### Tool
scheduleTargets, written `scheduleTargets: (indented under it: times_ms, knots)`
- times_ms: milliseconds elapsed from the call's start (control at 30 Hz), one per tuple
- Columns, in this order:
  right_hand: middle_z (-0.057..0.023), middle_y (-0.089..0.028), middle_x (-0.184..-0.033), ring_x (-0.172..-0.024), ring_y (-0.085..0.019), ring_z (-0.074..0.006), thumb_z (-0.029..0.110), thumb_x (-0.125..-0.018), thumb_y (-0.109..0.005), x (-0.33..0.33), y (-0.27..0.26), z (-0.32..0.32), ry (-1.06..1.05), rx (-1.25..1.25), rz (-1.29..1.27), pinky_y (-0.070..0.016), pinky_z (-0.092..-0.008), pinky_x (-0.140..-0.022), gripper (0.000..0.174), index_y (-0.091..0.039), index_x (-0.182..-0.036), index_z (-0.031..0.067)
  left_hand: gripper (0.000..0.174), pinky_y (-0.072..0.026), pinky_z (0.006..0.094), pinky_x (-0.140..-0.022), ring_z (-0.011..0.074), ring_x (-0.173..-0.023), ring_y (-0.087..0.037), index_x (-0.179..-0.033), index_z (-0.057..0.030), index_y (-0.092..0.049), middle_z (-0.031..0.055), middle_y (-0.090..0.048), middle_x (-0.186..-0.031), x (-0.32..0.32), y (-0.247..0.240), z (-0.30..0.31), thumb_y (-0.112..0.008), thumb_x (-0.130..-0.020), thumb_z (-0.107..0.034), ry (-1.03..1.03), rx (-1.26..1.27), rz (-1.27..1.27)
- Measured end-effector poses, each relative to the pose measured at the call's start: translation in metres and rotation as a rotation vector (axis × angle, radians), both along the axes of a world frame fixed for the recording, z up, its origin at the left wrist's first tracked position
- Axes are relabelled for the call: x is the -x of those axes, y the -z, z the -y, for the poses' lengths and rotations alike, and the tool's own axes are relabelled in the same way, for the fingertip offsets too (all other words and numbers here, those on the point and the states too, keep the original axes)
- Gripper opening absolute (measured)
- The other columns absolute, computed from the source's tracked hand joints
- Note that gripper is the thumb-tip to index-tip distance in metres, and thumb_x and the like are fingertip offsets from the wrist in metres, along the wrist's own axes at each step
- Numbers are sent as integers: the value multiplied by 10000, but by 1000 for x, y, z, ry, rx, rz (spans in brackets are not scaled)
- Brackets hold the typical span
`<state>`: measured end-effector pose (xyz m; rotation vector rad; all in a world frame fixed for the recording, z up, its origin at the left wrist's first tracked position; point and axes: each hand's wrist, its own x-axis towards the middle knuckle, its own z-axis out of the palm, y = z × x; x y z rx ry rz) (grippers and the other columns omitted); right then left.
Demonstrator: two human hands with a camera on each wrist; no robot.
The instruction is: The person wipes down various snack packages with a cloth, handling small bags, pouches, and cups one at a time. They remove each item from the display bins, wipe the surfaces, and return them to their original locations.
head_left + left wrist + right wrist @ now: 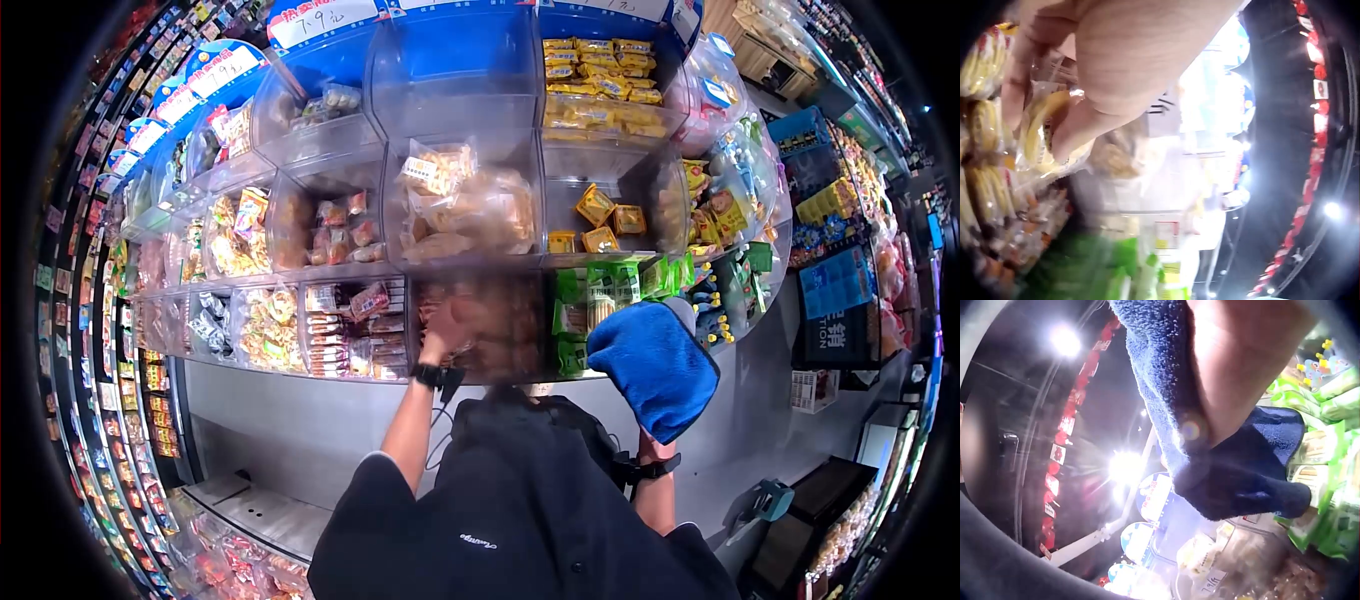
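Note:
My left hand (452,325) reaches into a front bin of small packets, partly blurred in the head view. In the left wrist view its thumb and fingers pinch a clear-wrapped yellowish snack packet (1044,134), with similar yellow packets (988,128) beside it. My right hand (1241,369) holds a blue towel (655,365), which drapes over the fingers and hides them. The towel hangs at the front edge of the bins, close by green-and-clear snack packs (600,295).
Clear bins rise in tiers, with yellow packets (600,70) at the back, large clear bags (440,170) in the middle and wrapped sticks (330,335) at front left. Blue-edged price signs (325,20) stand along the top. Other stocked shelves (110,400) line the left side.

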<state>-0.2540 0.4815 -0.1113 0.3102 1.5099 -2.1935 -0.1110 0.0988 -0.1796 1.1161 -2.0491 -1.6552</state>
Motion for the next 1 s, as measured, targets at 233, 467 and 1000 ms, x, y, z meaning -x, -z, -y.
scheduleTargets:
  times_ms: [233, 467, 1000]
  knots:
    - [-90, -592, -1162, -1034, -564, -193, 126, -887, -607, -7, -48, 113, -538, -93, -371, -479, -325, -872, 315, -562, -1178, 12, 322, -526, 252, -710, 134, -833, -634, -1041, -41, -519, 76, -641, -982, 4, -169, -70, -707, -785, 14, 33, -521, -501]
    - [-81, -618, -1134, -1014, -579, -163, 135, -856, -654, -20, -78, 151, -855, -35, -777, -478, -306, -868, 335, -591, -1163, 17, 226, -505, 324, -749, 244, -814, -649, -988, -18, -633, 117, -662, -938, 21, -185, -90, -713, -790, -94, 332, 23, -646]
    - [-111, -555, -1263, -1088, -561, -178, 170, -908, -620, -10, -110, 135, -807, 341, -61, -486, -305, -916, 450, -486, -1292, -22, 504, -465, 327, -869, 169, -999, -540, -1196, -67, -309, 102, -504, -1105, 16, -182, -89, -678, -853, -69, 447, -642, -700]
